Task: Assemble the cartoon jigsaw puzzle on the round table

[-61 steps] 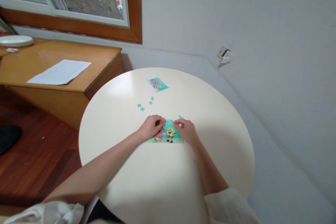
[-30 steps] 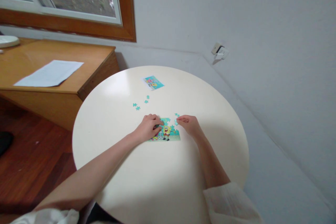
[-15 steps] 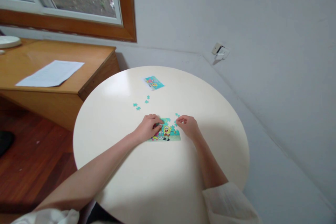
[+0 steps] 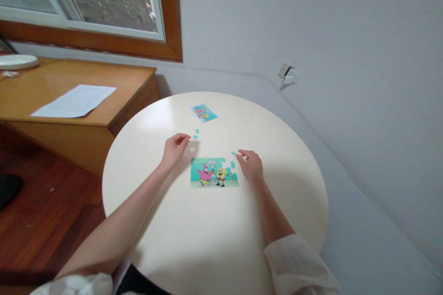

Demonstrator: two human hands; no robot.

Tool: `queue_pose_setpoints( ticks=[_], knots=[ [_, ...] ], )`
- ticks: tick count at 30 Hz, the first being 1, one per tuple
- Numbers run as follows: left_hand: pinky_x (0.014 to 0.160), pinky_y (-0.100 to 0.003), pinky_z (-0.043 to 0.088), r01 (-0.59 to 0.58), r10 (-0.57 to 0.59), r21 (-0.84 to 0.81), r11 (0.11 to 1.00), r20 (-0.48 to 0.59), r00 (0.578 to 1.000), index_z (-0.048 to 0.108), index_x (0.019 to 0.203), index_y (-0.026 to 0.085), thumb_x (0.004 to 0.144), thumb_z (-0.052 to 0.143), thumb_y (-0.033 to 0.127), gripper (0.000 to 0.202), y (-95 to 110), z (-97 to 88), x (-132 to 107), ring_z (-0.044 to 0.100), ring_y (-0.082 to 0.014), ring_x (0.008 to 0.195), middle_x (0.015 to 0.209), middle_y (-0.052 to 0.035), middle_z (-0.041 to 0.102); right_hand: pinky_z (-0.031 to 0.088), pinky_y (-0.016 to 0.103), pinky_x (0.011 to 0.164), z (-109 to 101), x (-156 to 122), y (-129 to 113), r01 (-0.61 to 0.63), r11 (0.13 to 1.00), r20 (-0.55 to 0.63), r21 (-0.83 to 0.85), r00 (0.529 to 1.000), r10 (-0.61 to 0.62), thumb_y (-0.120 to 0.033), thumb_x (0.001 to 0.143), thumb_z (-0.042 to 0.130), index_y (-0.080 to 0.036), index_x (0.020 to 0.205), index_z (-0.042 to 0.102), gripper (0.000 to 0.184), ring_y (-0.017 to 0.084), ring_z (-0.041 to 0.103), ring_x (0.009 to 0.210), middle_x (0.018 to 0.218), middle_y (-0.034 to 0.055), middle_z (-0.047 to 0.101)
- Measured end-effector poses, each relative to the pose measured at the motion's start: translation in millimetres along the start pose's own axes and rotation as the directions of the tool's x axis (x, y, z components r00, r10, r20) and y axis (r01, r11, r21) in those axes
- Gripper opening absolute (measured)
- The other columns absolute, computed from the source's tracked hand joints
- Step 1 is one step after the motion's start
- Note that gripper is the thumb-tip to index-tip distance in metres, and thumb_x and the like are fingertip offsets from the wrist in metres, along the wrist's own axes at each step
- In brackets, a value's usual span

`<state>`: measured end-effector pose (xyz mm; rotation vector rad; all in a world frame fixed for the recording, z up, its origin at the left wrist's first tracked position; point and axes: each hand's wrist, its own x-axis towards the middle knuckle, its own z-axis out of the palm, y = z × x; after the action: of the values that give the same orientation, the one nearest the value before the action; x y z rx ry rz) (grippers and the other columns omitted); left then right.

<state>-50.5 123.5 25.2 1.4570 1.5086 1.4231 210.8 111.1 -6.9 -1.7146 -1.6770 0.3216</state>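
Note:
A jigsaw puzzle with cartoon figures lies mostly assembled on the round white table, with a gap at its upper right. Several loose teal puzzle pieces sit in and around that gap. My right hand rests beside it, thumb and forefinger slightly apart near a small teal piece. Beyond the puzzle's upper left, my left hand has its fingers drawn together; whatever they hold is hidden. Just past its fingertips are two loose puzzle pieces.
A printed picture card with the same cartoon lies farther back on the white table. To the left stands a wooden desk with a sheet of paper on it. A wall with a socket borders the right side.
My left hand has left the puzzle and moved up and left to the loose pieces, uncovering the puzzle's left part. My right hand stays near the gap, its thumb and forefinger now apart.

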Motion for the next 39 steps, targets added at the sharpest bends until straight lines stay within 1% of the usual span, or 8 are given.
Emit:
queue_pose_setpoints(
  ticks=[4, 10, 16, 20, 27, 30, 33, 39],
  knots=[
    [0.062, -0.025, 0.044, 0.039, -0.046, -0.088, 0.995, -0.072, 0.996, 0.063, 0.073, 0.014, 0.067, 0.052, 0.026, 0.017, -6.7, -6.1, 6.3, 0.056, -0.0132, 0.061, 0.062, -0.0009, 0.061, 0.04, 0.031, 0.077, 2.6, -0.8, -4.9, -0.007, 0.994, 0.029, -0.112, 1.0, 0.01, -0.028, 0.076, 0.055, -0.018, 0.086, 0.067, 0.019, 0.02, 0.053, 0.085, 0.09, 0.0068, 0.063],
    [0.062, -0.025, 0.044, 0.069, -0.083, -0.14, 0.988, -0.095, 0.992, 0.062, 0.07, 0.014, 0.065, 0.052, 0.024, 0.015, -6.2, -5.5, 5.5, 0.056, -0.0128, 0.061, 0.061, -0.0005, 0.061, 0.039, 0.03, 0.074, 2.6, -2.2, -8.3, -0.032, 0.99, 0.035, -0.134, 0.999, 0.037, -0.025, 0.077, 0.055, -0.02, 0.082, 0.063, 0.011, 0.02, 0.053, 0.087, 0.091, 0.0053, 0.061],
    [0.064, -0.025, 0.045, 0.071, -0.084, -0.116, 0.991, -0.11, 0.99, 0.062, 0.07, 0.015, 0.065, 0.052, 0.026, 0.016, -8.1, -7.5, 8.6, 0.056, -0.013, 0.061, 0.06, -0.0002, 0.06, 0.039, 0.029, 0.069, 2.4, -5.7, -11.2, -0.052, 0.988, 0.041, -0.148, 0.997, 0.059, -0.024, 0.079, 0.052, -0.022, 0.081, 0.062, 0.01, 0.018, 0.053, 0.083, 0.093, 0.0035, 0.061],
    [0.064, -0.026, 0.045, 0.066, -0.082, -0.108, 0.992, -0.147, 0.986, 0.062, 0.071, 0.016, 0.065, 0.052, 0.029, 0.017, -10.1, -10.8, 10.5, 0.055, -0.0129, 0.06, 0.062, -0.0004, 0.059, 0.041, 0.031, 0.073, 3.7, -5.6, -8.4, -0.015, 0.991, 0.016, -0.135, 1.0, 0.017, -0.024, 0.078, 0.052, -0.022, 0.092, 0.063, 0.017, 0.019, 0.053, 0.085, 0.096, 0.0053, 0.061],
    [0.063, -0.025, 0.045, 0.058, -0.075, -0.094, 0.994, -0.194, 0.978, 0.063, 0.073, 0.015, 0.067, 0.052, 0.029, 0.019, -15.8, -18.7, 16.2, 0.056, -0.0129, 0.061, 0.065, -0.0019, 0.062, 0.042, 0.031, 0.077, 2.1, -3.8, -7.8, 0.018, 0.987, 0.047, -0.158, 0.999, -0.011, -0.023, 0.078, 0.052, -0.02, 0.086, 0.064, 0.015, 0.021, 0.053, 0.09, 0.096, 0.0068, 0.06],
    [0.063, -0.026, 0.046, 0.058, -0.054, 0.018, 0.998, -0.191, 0.98, 0.064, 0.072, 0.015, 0.068, 0.051, 0.027, 0.018, -24.7, -23.3, 21.7, 0.057, -0.014, 0.063, 0.069, -0.0036, 0.065, 0.042, 0.031, 0.078, 2.3, -4.1, -6.5, 0.025, 0.986, 0.056, -0.167, 0.998, -0.016, -0.023, 0.078, 0.051, -0.02, 0.088, 0.064, 0.015, 0.02, 0.053, 0.089, 0.096, 0.0069, 0.059],
    [0.065, -0.029, 0.045, 0.053, -0.025, 0.248, 0.967, -0.115, 0.993, 0.066, 0.077, 0.014, 0.071, 0.052, 0.027, 0.021, -34.4, -26.5, 23.7, 0.059, -0.0178, 0.066, 0.072, -0.0072, 0.066, 0.042, 0.031, 0.078, 4.1, -3.9, -2.9, 0.048, 0.987, 0.051, -0.155, 0.998, -0.04, -0.023, 0.078, 0.051, -0.02, 0.088, 0.063, 0.016, 0.02, 0.053, 0.089, 0.095, 0.0071, 0.059],
    [0.077, -0.037, 0.042, -0.047, 0.016, 0.694, 0.718, 0.051, 0.999, 0.066, 0.103, 0.017, 0.077, 0.048, 0.023, 0.032, -38.8, -21.7, 17.9, 0.059, -0.026, 0.086, 0.094, -0.0122, 0.063, 0.042, 0.032, 0.078, 6.3, -2.5, 2.0, 0.071, 0.989, 0.062, -0.128, 0.996, -0.064, -0.023, 0.078, 0.05, -0.02, 0.087, 0.064, 0.017, 0.02, 0.053, 0.086, 0.094, 0.0074, 0.059]
  ],
)
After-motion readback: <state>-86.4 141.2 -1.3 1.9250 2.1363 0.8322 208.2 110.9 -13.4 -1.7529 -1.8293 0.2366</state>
